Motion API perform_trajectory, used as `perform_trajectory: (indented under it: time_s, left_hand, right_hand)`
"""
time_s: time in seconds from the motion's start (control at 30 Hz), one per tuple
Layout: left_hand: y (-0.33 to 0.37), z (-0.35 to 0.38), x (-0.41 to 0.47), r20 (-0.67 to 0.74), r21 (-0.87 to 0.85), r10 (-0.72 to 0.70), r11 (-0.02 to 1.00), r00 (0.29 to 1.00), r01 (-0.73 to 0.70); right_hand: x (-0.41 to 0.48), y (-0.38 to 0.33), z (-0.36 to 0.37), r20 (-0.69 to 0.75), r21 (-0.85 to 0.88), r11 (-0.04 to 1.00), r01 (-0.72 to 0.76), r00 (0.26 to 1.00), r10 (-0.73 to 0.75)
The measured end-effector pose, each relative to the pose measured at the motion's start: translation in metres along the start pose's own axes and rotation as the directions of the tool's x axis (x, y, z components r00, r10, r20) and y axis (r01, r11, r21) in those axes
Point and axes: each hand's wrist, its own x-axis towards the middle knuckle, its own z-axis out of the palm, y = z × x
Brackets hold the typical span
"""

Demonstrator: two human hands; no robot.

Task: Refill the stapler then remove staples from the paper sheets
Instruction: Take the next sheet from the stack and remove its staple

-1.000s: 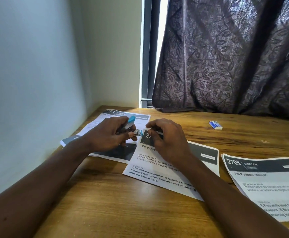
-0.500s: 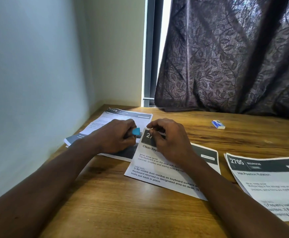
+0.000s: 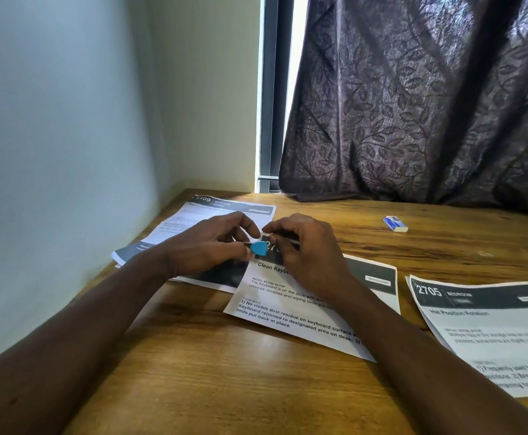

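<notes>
My left hand grips a small blue stapler, whose blue end sticks out toward the right at the top left corner of the middle paper sheets. My right hand curls over that same corner and pinches the paper's dark header there. Most of the stapler is hidden inside my left hand. No staple is visible.
Another set of sheets lies under my left hand near the wall. A third set headed 2705 lies at the right. A small white and blue staple box sits farther back on the wooden desk, below a dark curtain.
My left hand turned the stapler and lowered it, so its blue end now points at the paper corner. My right hand stayed on the corner.
</notes>
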Motion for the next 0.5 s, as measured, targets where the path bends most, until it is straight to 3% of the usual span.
perform_trajectory:
  time_s: [0.3,0.5]
  left_hand:
    - [-0.0047,0.0000,-0.0024,-0.027,-0.135,-0.031,0.990,0.999,0.027]
    - [-0.0075,-0.0031,-0.0055,-0.020,-0.214,-0.016,0.977,1.000,0.011]
  right_hand:
    - [-0.0012,-0.0018,-0.0032,0.053,0.053,0.998,-0.043,0.998,0.040]
    - [-0.0029,-0.0049,-0.0030,0.060,0.055,0.998,0.014,0.998,-0.018]
